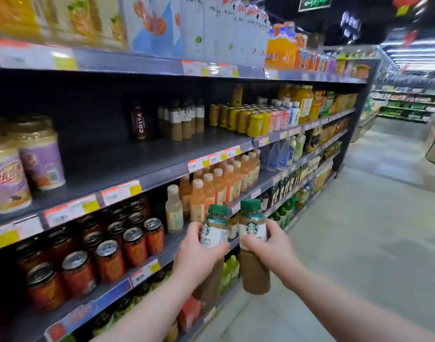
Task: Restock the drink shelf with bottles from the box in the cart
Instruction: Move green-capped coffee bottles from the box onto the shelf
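Head view: the left hand (198,255) has its fingers clamped round the left coffee bottle (215,230). The right hand (270,245) has its fingers clamped round the right coffee bottle (252,228). Both green-capped bottles are upright, side by side, just off the front edge of the drink shelf (127,156).

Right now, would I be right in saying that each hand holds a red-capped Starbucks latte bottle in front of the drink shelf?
Not quite: the caps are green, not red. In the head view the left hand holds the left latte bottle and the right hand holds the right latte bottle, in front of the drink shelf.
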Motion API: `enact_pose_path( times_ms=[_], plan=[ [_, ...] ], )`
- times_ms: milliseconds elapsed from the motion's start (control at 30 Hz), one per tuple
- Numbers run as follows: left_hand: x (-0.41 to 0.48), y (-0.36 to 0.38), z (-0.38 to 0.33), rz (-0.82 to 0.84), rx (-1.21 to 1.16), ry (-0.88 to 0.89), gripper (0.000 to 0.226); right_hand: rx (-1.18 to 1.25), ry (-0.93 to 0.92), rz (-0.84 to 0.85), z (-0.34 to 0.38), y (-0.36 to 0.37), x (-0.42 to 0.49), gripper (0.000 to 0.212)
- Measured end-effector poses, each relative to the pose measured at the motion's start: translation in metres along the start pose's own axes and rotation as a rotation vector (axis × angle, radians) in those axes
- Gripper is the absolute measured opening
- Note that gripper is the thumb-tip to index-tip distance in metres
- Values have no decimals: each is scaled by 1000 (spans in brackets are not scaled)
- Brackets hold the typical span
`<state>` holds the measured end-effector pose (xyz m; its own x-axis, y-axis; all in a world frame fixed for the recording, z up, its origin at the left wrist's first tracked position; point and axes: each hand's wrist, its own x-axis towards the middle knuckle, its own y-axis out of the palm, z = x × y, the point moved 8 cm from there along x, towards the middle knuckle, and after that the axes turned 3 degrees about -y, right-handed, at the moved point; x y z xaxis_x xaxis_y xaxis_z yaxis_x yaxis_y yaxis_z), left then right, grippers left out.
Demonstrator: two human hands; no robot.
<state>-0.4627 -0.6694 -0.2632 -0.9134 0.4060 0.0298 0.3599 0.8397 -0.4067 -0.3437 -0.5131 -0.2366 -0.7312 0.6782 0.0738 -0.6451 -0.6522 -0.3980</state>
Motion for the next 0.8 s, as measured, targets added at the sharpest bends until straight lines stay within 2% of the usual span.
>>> enact_pose_path(
  times_ms=[200,400,600,800],
  plan=[
    [58,21,-15,67,-79,46,61,27,18,-38,-1,0,61,24],
    [104,38,-28,48,-41,51,54,66,-28,-17,5,-4,123,30],
    [153,63,-50,-43,-12,36,70,71,-93,60,5,-15,198,23],
    [204,97,-84,-212,14,26,55,87,-169,181,5,-38,280,25]
  ],
)
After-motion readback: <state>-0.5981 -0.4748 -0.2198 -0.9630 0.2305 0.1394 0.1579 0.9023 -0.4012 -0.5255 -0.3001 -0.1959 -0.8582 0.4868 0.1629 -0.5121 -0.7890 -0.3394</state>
